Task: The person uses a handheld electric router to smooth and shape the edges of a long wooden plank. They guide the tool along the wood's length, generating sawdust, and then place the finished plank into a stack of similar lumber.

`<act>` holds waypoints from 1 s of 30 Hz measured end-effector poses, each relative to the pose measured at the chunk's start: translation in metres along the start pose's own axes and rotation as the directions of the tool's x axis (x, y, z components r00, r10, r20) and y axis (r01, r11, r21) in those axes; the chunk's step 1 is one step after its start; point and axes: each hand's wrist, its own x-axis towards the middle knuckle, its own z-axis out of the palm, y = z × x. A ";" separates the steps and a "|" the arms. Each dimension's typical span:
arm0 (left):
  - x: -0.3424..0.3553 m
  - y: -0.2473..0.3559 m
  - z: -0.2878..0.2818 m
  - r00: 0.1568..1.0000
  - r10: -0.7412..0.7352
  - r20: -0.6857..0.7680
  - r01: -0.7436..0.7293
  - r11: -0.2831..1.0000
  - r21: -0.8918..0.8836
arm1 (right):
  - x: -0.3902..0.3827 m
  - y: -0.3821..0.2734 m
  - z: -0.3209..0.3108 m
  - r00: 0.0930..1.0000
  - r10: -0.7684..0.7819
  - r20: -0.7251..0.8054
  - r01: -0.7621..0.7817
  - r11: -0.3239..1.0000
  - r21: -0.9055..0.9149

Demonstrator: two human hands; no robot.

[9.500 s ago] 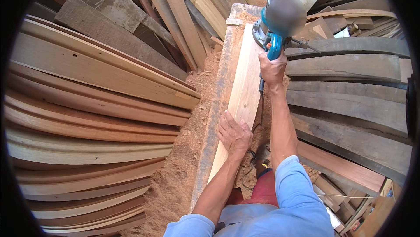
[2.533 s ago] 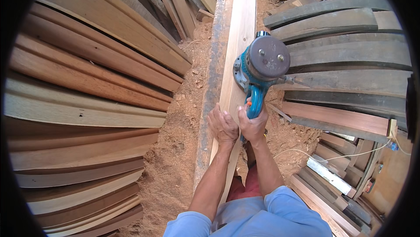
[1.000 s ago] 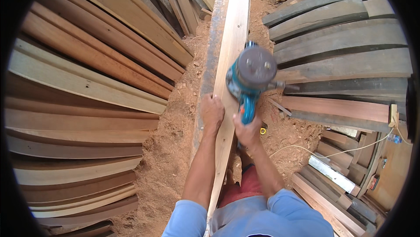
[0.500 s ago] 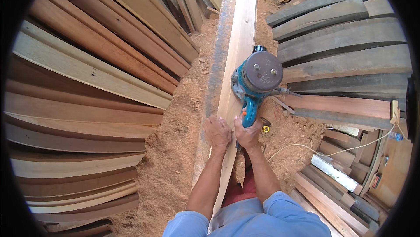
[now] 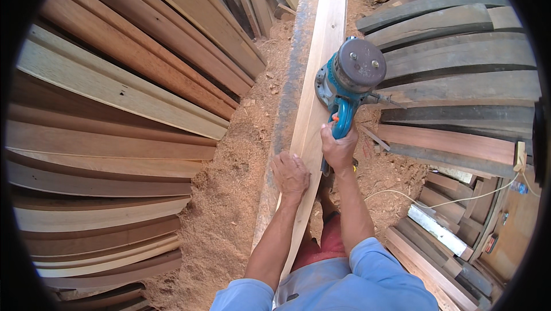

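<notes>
Router (image 5: 359, 65) in right hand (image 5: 339, 146), left hand (image 5: 290, 177) on board (image 5: 309, 129)

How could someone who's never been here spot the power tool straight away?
Find the long, pale wooden board running up the middle. Over its right edge, the bare right hand grips a blue-green power tool by its handle. The tool's dark, drum-shaped top sets it apart from the brown and grey wooden boards on both sides.
</notes>
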 end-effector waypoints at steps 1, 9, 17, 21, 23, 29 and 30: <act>0.000 0.001 0.000 1.000 0.003 -0.007 -0.003 1.000 -0.002 | 0.005 0.003 0.001 1.000 -0.023 -0.005 0.023 1.000 0.013; 0.001 0.005 -0.004 1.000 0.002 0.012 -0.002 0.999 0.036 | 0.055 0.002 0.006 0.999 0.042 -0.023 -0.043 0.998 -0.055; 0.001 0.006 -0.003 0.999 -0.015 0.032 0.013 0.998 0.056 | 0.111 0.004 0.015 0.991 -0.119 -0.067 0.115 0.991 -0.066; 0.002 0.006 -0.004 1.000 0.009 0.028 -0.011 0.999 0.045 | 0.144 0.010 0.019 0.993 -0.094 -0.074 0.091 0.995 -0.050; 0.002 0.005 -0.001 1.000 0.018 0.010 -0.018 0.999 0.031 | 0.163 0.016 0.021 0.979 -0.182 -0.090 0.173 0.980 -0.100; 0.004 0.005 -0.002 0.999 0.022 0.043 -0.024 0.999 0.048 | 0.224 0.030 0.026 0.973 -0.216 -0.077 0.209 0.974 -0.092; 0.004 0.005 -0.002 0.998 0.022 0.059 -0.024 0.999 0.045 | 0.235 0.032 0.028 0.974 -0.214 -0.075 0.207 0.974 -0.090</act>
